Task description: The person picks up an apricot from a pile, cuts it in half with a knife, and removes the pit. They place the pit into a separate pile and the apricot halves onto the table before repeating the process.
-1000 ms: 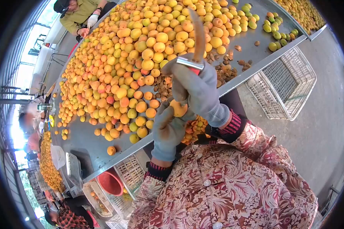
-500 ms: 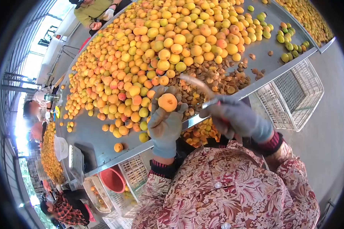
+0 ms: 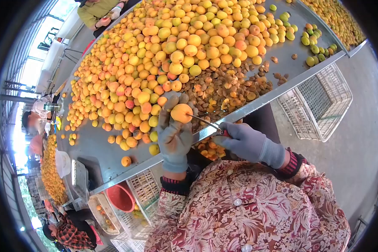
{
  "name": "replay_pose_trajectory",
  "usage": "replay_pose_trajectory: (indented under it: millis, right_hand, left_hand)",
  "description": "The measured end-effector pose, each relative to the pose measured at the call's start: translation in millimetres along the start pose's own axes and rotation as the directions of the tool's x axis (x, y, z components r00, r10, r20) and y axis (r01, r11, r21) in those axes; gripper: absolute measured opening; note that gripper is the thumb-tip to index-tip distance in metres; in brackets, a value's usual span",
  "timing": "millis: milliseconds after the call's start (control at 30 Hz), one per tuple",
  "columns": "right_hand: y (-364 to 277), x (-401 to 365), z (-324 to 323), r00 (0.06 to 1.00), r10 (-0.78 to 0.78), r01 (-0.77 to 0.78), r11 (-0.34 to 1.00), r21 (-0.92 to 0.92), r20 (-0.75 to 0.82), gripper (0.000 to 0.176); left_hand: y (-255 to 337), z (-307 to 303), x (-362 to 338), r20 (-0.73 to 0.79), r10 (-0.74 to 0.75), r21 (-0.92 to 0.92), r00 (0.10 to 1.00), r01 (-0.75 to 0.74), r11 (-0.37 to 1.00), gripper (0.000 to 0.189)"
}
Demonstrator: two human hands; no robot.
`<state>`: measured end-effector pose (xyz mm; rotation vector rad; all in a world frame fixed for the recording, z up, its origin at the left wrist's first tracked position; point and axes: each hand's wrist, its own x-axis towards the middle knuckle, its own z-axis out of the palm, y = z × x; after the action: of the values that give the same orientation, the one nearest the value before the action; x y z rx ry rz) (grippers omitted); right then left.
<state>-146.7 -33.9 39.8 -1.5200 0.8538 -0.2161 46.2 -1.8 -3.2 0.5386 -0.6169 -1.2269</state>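
Observation:
My left hand (image 3: 174, 136), in a grey work glove, is closed around an orange apricot (image 3: 181, 113) near the table edge. In my gloved right hand (image 3: 250, 145) is a thin metal tool (image 3: 206, 122) with a red handle. Its tip meets the right side of the apricot, near the stem end. Beyond both hands lies a heap of brown pits (image 3: 222, 86) with torn bits of flesh among them. A big pile of whole apricots (image 3: 155, 54) rises behind and to the left. Halved fruit (image 3: 210, 149) shows below the table edge between my arms.
The metal table (image 3: 92, 147) has a raised front rim. A white plastic crate (image 3: 319, 103) stands on the floor at right. Lower left are a red bucket (image 3: 121, 197) and more crates (image 3: 143, 187). Across the table a person (image 3: 101, 14) handles fruit; others are at far left.
The tool, blurred and raised near the pits before, now has its tip against the apricot. My right hand has come down and left; the left still holds the fruit.

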Motion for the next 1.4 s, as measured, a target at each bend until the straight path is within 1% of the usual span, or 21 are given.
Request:
replay_pose_trajectory:
  millis: [67, 100, 167, 200, 267, 300, 367, 400, 533, 633, 700, 733, 800, 833, 900, 1033, 1100, 1133, 1200, 1300, 1400]
  right_hand:
    - [-6, -5, 0, 0.996, -0.026, 0.000, 0.954, -0.301, -0.082, 0.034]
    - [-6, -5, 1, 0.996, -0.023, -0.003, 0.954, -0.299, -0.086, 0.034]
    - [-4, -2, 3, 0.997, -0.010, -0.013, 0.957, -0.291, -0.077, 0.035]
    - [-3, 1, 6, 0.997, -0.011, -0.012, 0.956, -0.292, -0.078, 0.035]
    - [2, 7, 14, 0.989, -0.008, -0.027, 0.973, -0.229, -0.149, 0.036]
    - [5, 11, 16, 0.988, -0.009, -0.027, 0.973, -0.230, -0.152, 0.036]
    - [10, 17, 17, 0.989, 0.045, -0.068, 0.985, -0.162, -0.139, 0.036]
    - [10, 18, 18, 0.989, 0.045, -0.067, 0.984, -0.162, -0.139, 0.036]
    - [4, 18, 13, 0.989, 0.075, -0.092, 0.987, -0.131, -0.130, 0.038]
    - [4, 15, 8, 0.985, 0.147, -0.156, 0.983, -0.101, -0.090, 0.039]
    - [7, 15, 9, 0.979, 0.192, -0.198, 0.975, -0.098, -0.070, 0.040]
    - [10, 16, 10, 0.982, 0.167, -0.178, 0.974, -0.140, -0.088, 0.040]
    - [10, 17, 11, 0.984, 0.140, -0.158, 0.970, -0.185, -0.107, 0.041]
    - [8, 17, 12, 0.983, 0.136, -0.157, 0.970, -0.186, -0.125, 0.041]
    - [5, 16, 13, 0.981, 0.135, -0.161, 0.969, -0.188, -0.141, 0.042]
    - [5, 20, 12, 0.975, 0.176, -0.196, 0.969, -0.154, -0.135, 0.043]
    - [4, 22, 12, 0.975, 0.174, -0.192, 0.972, -0.131, -0.139, 0.043]
    - [-2, 21, 10, 0.972, 0.207, -0.219, 0.970, -0.107, -0.111, 0.042]
    - [-6, 23, 8, 0.967, 0.242, -0.249, 0.965, -0.081, -0.084, 0.042]
    - [-6, 25, 6, 0.957, 0.281, -0.286, 0.956, -0.064, -0.078, 0.040]
    - [-21, 17, 0, 0.922, 0.387, -0.384, 0.920, 0.083, -0.025, 0.038]
  left_hand:
    - [2, -6, -2, 0.035, 0.041, 0.302, 0.999, -0.050, 0.952, 0.048]
    - [0, -6, -2, 0.037, 0.037, 0.301, 0.999, -0.046, 0.953, 0.048]
    - [-5, -5, -3, 0.011, 0.019, 0.119, 1.000, -0.020, 0.993, 0.046]
    - [-9, -3, -3, 0.013, 0.019, 0.119, 1.000, -0.021, 0.993, 0.046]
    - [-23, 3, -3, -0.122, -0.013, -0.083, 0.992, 0.002, 0.997, 0.043]
    - [-28, 2, -2, -0.118, -0.013, -0.084, 0.993, 0.003, 0.997, 0.043]
    - [-38, -2, -2, -0.229, -0.093, -0.284, 0.969, 0.025, 0.958, 0.042]
    - [-39, 0, -2, -0.211, -0.119, -0.361, 0.970, 0.036, 0.932, 0.041]
    - [-41, -6, -1, -0.113, -0.165, -0.365, 0.980, 0.113, 0.924, 0.039]
    - [-35, -8, -2, -0.033, -0.202, -0.230, 0.979, 0.190, 0.954, 0.038]
    - [-32, -7, -2, -0.019, -0.198, 0.008, 0.980, 0.198, 0.980, 0.037]
    - [-34, -7, -5, -0.020, -0.200, 0.007, 0.980, 0.200, 0.980, 0.037]
    - [-42, -9, -9, -0.002, -0.268, -0.207, 0.963, 0.262, 0.943, 0.037]
    - [-47, -13, -8, 0.003, -0.267, -0.209, 0.964, 0.262, 0.942, 0.037]
    - [-55, -16, -8, 0.169, -0.292, -0.384, 0.941, 0.336, 0.860, 0.046]
    - [-50, -6, -7, 0.143, -0.291, -0.345, 0.946, 0.324, 0.881, 0.042]
    - [-48, -6, -9, 0.082, -0.285, -0.162, 0.955, 0.295, 0.942, 0.039]
    - [-49, -7, -9, 0.081, -0.287, -0.161, 0.954, 0.297, 0.941, 0.039]
    - [-51, -7, -6, -0.050, -0.237, -0.185, 0.970, 0.224, 0.957, 0.037]
    - [-48, -4, -5, -0.007, -0.123, -0.020, 0.992, 0.123, 0.992, 0.036]
    - [-50, 3, -4, -0.092, -0.134, -0.143, 0.987, 0.120, 0.982, 0.036]
